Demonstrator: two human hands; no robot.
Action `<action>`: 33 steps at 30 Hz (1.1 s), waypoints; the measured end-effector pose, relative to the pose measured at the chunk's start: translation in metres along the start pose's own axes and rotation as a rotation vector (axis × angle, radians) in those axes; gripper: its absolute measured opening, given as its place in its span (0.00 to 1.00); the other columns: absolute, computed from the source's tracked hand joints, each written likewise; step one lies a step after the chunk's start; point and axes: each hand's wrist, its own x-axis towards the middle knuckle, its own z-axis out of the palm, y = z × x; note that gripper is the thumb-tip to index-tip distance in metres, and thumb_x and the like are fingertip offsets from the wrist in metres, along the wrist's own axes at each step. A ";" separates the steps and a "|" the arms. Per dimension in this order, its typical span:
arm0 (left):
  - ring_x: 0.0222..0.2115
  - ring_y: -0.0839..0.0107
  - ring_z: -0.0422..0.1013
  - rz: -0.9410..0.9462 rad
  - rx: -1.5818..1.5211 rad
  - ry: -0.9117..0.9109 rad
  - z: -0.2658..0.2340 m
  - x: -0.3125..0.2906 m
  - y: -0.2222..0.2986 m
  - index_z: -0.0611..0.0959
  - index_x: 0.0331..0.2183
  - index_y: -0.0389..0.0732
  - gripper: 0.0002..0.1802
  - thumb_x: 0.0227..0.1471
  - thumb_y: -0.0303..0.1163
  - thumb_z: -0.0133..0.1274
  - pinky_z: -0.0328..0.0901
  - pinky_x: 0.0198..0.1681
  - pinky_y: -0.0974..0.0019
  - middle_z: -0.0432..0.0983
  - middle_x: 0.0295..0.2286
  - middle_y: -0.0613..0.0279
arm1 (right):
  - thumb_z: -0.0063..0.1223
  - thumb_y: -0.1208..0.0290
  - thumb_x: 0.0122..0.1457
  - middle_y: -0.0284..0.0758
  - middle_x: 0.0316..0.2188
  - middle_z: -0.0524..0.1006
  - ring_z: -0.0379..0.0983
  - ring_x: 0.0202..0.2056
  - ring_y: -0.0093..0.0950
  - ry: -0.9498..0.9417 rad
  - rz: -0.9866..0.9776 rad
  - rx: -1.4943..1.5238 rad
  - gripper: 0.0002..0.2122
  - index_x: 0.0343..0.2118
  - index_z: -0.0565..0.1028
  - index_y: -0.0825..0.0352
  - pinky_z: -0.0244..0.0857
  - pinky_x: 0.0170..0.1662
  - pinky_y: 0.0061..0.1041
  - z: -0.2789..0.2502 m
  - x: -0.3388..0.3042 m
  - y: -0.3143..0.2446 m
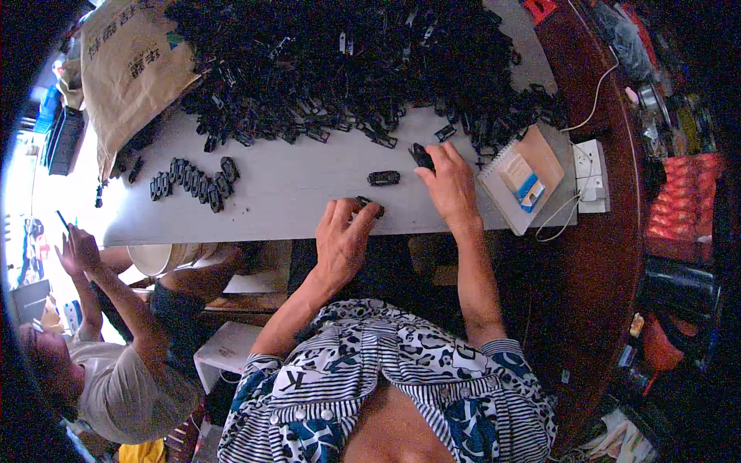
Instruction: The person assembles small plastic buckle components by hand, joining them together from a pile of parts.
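Near the table's front edge my left hand [342, 235] is closed, thumb and fingers pinching a small black plastic part [371, 207]. Farther right and forward, my right hand [448, 184] grips another oblong black part [421, 157] between thumb and fingers, close to the tabletop. Between the two hands a third black part [384, 178] lies flat by itself. All look like small toy-car bases, though their exact kind is unclear. Just beyond my right fingertips sits one more loose black part [445, 132].
A large heap of black parts [309, 69] covers the table's far side. Several parts stand in a bent row [189, 181] at left, near a brown paper sack [131, 69]. At right are a spiral notebook [513, 185] and a white power strip [590, 177]. Another person [123, 378] sits at left.
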 end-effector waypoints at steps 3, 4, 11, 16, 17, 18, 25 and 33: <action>0.31 0.57 0.66 0.011 0.006 0.009 0.001 -0.002 -0.006 0.79 0.40 0.43 0.20 0.39 0.21 0.55 0.64 0.31 0.59 0.69 0.31 0.57 | 0.57 0.80 0.48 0.41 0.35 0.72 0.72 0.37 0.42 -0.008 -0.040 0.017 0.14 0.40 0.76 0.67 0.67 0.40 0.35 -0.006 0.003 0.007; 0.31 0.57 0.66 0.011 0.005 0.009 0.000 -0.003 -0.005 0.79 0.40 0.43 0.20 0.39 0.21 0.55 0.64 0.31 0.59 0.69 0.31 0.57 | 0.55 0.81 0.50 0.40 0.35 0.72 0.72 0.36 0.41 0.016 -0.093 0.049 0.13 0.41 0.77 0.65 0.67 0.39 0.34 -0.009 0.004 0.013; 0.32 0.57 0.67 0.008 0.043 -0.040 0.005 -0.005 -0.003 0.79 0.40 0.44 0.21 0.38 0.21 0.52 0.65 0.31 0.58 0.70 0.32 0.57 | 0.47 0.79 0.52 0.41 0.35 0.71 0.73 0.36 0.41 -0.075 -0.506 0.038 0.13 0.40 0.79 0.62 0.69 0.39 0.35 -0.006 0.024 0.026; 0.32 0.58 0.67 0.034 0.075 -0.054 0.011 -0.004 -0.007 0.79 0.39 0.44 0.21 0.37 0.21 0.52 0.65 0.32 0.59 0.69 0.31 0.57 | 0.59 0.75 0.46 0.39 0.35 0.70 0.73 0.36 0.39 -0.103 -0.450 -0.040 0.11 0.35 0.76 0.67 0.70 0.39 0.35 -0.007 0.030 0.018; 0.32 0.58 0.67 0.030 0.067 -0.054 0.010 -0.003 -0.007 0.79 0.39 0.44 0.21 0.38 0.21 0.52 0.65 0.32 0.59 0.69 0.31 0.57 | 0.59 0.75 0.46 0.39 0.35 0.70 0.73 0.36 0.39 -0.104 -0.451 -0.039 0.11 0.35 0.76 0.67 0.70 0.39 0.35 -0.004 0.031 0.015; 0.32 0.58 0.67 0.025 0.059 -0.055 0.010 -0.003 -0.007 0.79 0.39 0.44 0.21 0.38 0.22 0.51 0.65 0.32 0.59 0.69 0.32 0.57 | 0.61 0.75 0.44 0.38 0.34 0.70 0.73 0.36 0.39 -0.074 -0.470 -0.027 0.12 0.34 0.76 0.67 0.69 0.37 0.35 0.002 0.031 0.010; 0.33 0.58 0.67 0.014 0.067 -0.058 0.012 -0.001 -0.010 0.79 0.39 0.44 0.21 0.37 0.21 0.51 0.64 0.33 0.60 0.69 0.32 0.57 | 0.62 0.78 0.45 0.39 0.32 0.69 0.72 0.35 0.40 -0.186 -0.421 0.060 0.13 0.35 0.74 0.70 0.68 0.37 0.35 0.019 0.028 -0.004; 0.31 0.58 0.66 0.029 0.045 0.005 0.015 -0.004 -0.011 0.78 0.40 0.44 0.22 0.38 0.21 0.51 0.64 0.32 0.58 0.69 0.33 0.56 | 0.59 0.77 0.48 0.40 0.33 0.69 0.71 0.36 0.42 -0.158 -0.360 0.217 0.10 0.34 0.73 0.69 0.67 0.38 0.36 0.015 0.014 -0.009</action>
